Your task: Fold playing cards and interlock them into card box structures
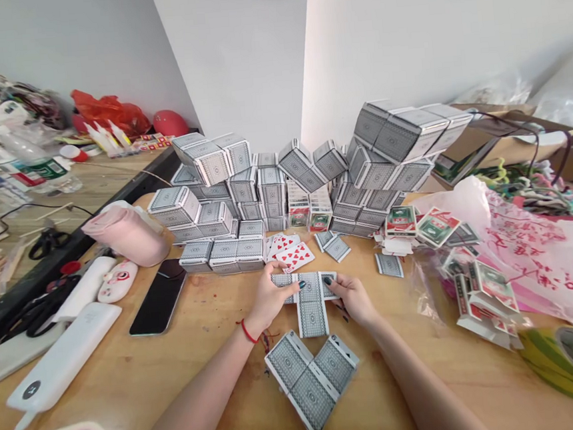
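Grey-backed playing cards (311, 303) form a T shape in front of me, a long upright piece with a crosspiece at its far end. My left hand (267, 302) pinches the left end of the crosspiece, thumb on top. At the right end, my right hand (352, 296) grips the card edge between thumb and fingers. Nearer to me stands a V-shaped block of folded cards (308, 380). Just beyond the left hand lie face-up heart cards (297, 257). A few face-down cards (338, 248) rest past the right hand.
Stacked card blocks (240, 254) line the back of the table. To the left are a phone (159, 298), a white power bank (65, 358) and a pink pouch (125, 234). Card boxes (486, 288), a plastic bag (533, 233) and a tape roll (544, 360) occupy the right.
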### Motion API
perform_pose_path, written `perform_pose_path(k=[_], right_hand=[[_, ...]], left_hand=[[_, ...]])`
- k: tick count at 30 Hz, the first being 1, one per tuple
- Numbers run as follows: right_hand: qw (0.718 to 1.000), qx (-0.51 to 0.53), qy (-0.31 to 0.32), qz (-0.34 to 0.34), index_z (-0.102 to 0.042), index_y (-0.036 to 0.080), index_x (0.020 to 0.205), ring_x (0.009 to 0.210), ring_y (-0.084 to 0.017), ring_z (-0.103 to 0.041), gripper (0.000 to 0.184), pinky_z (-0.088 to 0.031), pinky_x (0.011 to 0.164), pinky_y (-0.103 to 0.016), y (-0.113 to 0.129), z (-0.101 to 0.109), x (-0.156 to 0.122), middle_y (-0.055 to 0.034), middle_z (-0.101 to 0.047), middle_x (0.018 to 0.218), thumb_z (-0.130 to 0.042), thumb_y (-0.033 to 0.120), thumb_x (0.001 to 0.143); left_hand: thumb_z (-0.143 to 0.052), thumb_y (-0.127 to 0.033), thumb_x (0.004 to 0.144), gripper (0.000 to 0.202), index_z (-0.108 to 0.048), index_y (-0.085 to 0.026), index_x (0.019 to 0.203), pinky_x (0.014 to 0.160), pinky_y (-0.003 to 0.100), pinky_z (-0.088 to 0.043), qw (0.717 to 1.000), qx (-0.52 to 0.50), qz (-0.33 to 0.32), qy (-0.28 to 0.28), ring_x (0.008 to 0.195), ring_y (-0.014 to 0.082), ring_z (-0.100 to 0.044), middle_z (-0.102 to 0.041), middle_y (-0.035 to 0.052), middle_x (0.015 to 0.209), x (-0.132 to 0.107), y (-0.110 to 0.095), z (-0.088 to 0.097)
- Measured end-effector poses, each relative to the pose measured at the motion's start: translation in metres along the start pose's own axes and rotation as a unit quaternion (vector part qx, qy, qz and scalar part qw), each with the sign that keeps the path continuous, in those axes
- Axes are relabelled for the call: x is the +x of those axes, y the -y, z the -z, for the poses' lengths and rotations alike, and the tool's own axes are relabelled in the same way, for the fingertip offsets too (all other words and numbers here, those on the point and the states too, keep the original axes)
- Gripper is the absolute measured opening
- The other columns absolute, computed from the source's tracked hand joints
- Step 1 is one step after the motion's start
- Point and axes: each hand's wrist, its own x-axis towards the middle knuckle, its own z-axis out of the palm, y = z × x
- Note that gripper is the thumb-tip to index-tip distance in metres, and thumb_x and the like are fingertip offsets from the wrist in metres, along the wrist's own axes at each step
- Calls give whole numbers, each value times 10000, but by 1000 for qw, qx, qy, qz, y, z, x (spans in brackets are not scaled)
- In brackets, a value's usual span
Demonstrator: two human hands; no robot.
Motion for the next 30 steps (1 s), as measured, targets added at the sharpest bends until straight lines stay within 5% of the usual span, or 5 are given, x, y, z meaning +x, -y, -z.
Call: perform_pose_path(k=[16, 30], right_hand=[[998, 16, 65, -12, -407, 190, 607, 271, -78, -431, 384, -308, 283, -180, 3, 2, 2, 54, -495, 394, -448, 542, 756], [999, 29, 20, -3, -409, 190, 569, 231, -62, -389, 380, -302, 255, -167, -1, -4, -1, 63, -471, 349, -457, 512, 766]], left_hand=[[-689, -218, 558, 364, -513, -195, 876, 714, 232, -398, 1000, 5, -7, 24, 804, 136, -517, -547, -7, 879, 3, -1, -2], [-678, -234, 576, 370, -501, -181, 896, 817, 279, -369, 997, 56, -47, 26, 892, 165, -511, -544, 2, 913, 3, 1, -2]])
